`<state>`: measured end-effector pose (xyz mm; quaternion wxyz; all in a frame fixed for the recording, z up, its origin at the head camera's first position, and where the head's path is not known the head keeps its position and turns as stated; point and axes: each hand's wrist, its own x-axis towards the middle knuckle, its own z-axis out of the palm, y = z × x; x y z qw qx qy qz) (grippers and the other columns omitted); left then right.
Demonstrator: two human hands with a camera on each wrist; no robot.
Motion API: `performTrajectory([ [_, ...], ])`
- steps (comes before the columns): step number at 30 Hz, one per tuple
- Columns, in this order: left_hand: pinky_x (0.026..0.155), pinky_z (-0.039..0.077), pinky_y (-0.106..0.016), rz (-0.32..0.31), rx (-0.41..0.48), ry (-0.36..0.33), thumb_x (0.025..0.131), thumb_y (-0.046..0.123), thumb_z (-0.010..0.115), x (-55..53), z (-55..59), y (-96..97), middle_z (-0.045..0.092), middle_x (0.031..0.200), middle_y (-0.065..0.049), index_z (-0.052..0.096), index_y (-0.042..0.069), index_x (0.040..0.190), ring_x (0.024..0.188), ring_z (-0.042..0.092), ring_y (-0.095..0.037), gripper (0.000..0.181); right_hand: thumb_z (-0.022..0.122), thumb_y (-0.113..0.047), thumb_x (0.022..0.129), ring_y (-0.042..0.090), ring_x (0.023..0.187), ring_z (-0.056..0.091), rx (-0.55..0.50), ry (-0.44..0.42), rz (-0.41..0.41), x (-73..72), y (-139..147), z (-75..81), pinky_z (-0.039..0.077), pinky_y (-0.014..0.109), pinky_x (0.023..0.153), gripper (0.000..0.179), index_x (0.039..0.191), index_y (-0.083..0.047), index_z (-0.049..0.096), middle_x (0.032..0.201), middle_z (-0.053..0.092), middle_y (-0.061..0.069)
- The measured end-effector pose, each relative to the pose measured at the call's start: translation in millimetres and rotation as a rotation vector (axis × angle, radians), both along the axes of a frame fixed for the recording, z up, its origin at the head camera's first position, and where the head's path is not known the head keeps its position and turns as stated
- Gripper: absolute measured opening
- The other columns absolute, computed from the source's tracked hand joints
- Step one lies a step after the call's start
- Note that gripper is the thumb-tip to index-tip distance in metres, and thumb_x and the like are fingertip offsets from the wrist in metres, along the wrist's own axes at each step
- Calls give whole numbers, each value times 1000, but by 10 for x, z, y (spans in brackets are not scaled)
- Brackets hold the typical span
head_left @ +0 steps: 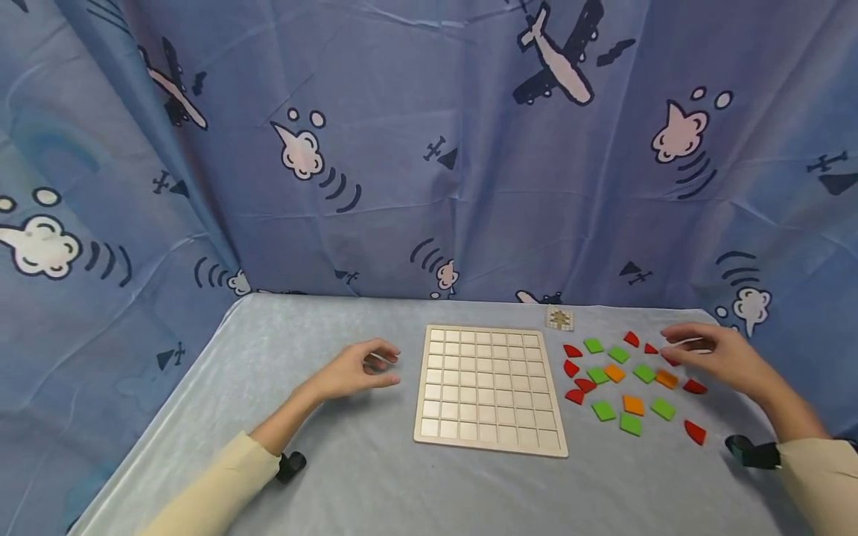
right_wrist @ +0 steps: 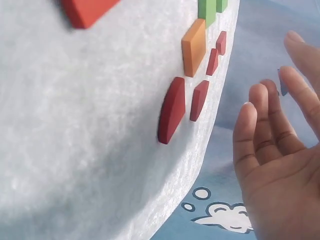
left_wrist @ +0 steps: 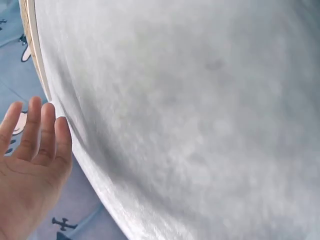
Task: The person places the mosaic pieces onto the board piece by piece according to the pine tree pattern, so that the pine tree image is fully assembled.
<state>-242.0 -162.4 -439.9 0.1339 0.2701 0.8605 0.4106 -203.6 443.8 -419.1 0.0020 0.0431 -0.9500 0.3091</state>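
My left hand [head_left: 351, 368] hovers over the cloth at the left of a pale wooden grid board [head_left: 489, 388], fingers loosely bent and holding nothing. In the left wrist view that hand [left_wrist: 36, 170] shows its palm and relaxed fingers. Over the far right of the scattered pieces is my right hand [head_left: 720, 359], relaxed, with no piece in its fingers. A red quarter-round piece [head_left: 694, 386] lies just below it, close to an orange square [head_left: 666, 378]. The right wrist view shows the right hand [right_wrist: 280, 165] apart from the red pieces [right_wrist: 171, 111].
Several green squares [head_left: 631, 424], orange squares [head_left: 633, 405] and red quarter-rounds [head_left: 695, 432] lie spread right of the board. A small patterned card [head_left: 559, 318] sits behind them. Pale cloth [head_left: 362, 461] covers the table; a blue printed curtain [head_left: 389, 246] hangs behind it.
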Motion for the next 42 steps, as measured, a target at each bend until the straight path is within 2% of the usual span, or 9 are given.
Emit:
performTrajectory([
  [4,95,56,-38,-4,5,5,87,36,76,-25,-54,54,64,128,-11,57,10,132,113,65,-27,56,71,-35,91,-21,86,48,1,-18,24,-44,-8,-22,54,18,68,54,131,-1,58,123,59,16],
  [9,97,54,-40,-16,-14,12,85,37,78,-33,-74,154,64,129,-10,58,10,130,114,64,-26,56,71,-39,91,-23,87,44,2,-51,17,-105,-28,-54,54,17,70,60,134,0,55,132,55,28],
  [15,97,54,-41,-27,-36,27,83,35,80,-55,-57,271,64,128,-8,60,12,129,115,64,-24,56,72,-39,90,-18,87,48,-9,-75,14,-180,-34,-98,54,18,70,61,133,0,56,131,56,30],
  [21,96,53,-41,-27,-62,35,80,35,82,-92,-38,343,64,128,-8,60,12,128,114,64,-24,58,74,-39,88,-5,90,56,2,-82,13,-277,-13,-166,55,19,70,61,131,0,58,129,58,30],
  [27,100,52,-38,-39,-93,70,78,38,84,-144,-55,402,64,129,-8,61,12,127,116,63,-25,61,75,-42,86,-10,85,52,8,-113,5,-353,30,-231,56,20,69,63,131,-1,59,130,59,28],
  [35,101,50,-37,-16,-133,77,74,39,86,-188,-75,486,66,124,-6,62,12,126,112,61,-22,64,78,-42,83,5,86,57,-9,-125,9,-428,62,-296,57,25,67,60,126,-2,64,122,63,22],
  [42,101,49,-38,-17,-164,97,72,39,88,-208,-75,540,66,123,-5,62,12,125,110,59,-21,65,78,-42,83,6,83,55,25,-119,-14,-422,118,-354,54,22,67,57,122,-3,67,116,65,19],
])
